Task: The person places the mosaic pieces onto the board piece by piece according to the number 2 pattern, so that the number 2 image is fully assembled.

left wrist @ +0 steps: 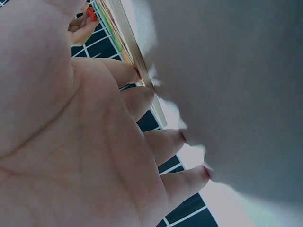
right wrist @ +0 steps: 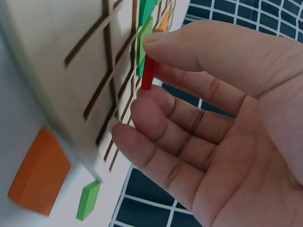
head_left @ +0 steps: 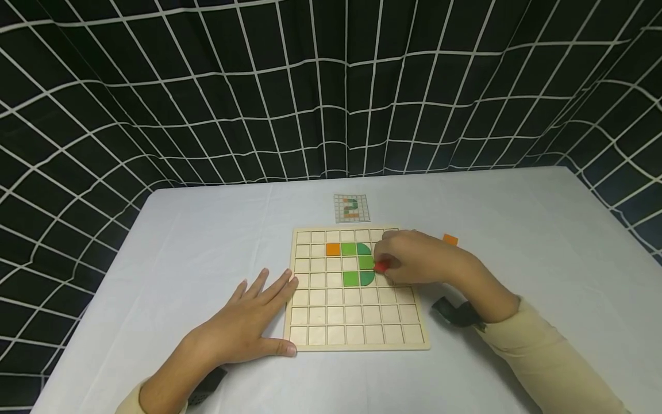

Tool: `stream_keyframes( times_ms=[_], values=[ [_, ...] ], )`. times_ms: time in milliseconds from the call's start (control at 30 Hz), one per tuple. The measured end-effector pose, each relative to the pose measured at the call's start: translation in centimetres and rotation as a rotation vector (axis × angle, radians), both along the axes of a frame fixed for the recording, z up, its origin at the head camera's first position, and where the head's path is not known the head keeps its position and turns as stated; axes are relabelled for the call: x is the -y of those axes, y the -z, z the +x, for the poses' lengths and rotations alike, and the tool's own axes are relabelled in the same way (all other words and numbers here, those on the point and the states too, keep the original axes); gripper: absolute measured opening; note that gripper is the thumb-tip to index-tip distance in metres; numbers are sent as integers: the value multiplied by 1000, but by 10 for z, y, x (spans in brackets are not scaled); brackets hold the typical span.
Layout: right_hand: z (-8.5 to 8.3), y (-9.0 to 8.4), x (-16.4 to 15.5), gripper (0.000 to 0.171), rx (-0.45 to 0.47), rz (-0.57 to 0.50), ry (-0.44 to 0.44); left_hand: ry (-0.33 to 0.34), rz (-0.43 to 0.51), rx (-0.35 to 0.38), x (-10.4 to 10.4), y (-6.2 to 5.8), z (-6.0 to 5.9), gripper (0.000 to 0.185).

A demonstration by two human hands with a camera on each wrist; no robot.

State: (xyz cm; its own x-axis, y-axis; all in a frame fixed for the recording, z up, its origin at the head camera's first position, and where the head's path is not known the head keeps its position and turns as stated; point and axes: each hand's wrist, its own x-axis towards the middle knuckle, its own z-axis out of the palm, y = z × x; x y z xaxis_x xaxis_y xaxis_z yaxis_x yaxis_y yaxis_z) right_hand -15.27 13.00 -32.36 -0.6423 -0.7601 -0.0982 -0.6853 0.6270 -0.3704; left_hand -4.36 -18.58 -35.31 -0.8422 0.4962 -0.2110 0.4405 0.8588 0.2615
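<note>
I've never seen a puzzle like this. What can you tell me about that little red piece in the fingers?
The red piece is small, flat and thin, seemingly painted wood. The right hand pinches it by its edges between thumb and fingertips, holding it on edge just over the wooden grid board, beside the green tiles. Its full outline is hidden by the fingers.
</note>
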Motion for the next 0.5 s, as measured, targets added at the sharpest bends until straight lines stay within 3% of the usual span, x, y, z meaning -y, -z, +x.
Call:
stream_keyframes(
  times_ms=[500],
  values=[
    [4,3,21,9,-8,-40,-95,2,-6,-2,0,2,0,99]
  ],
)
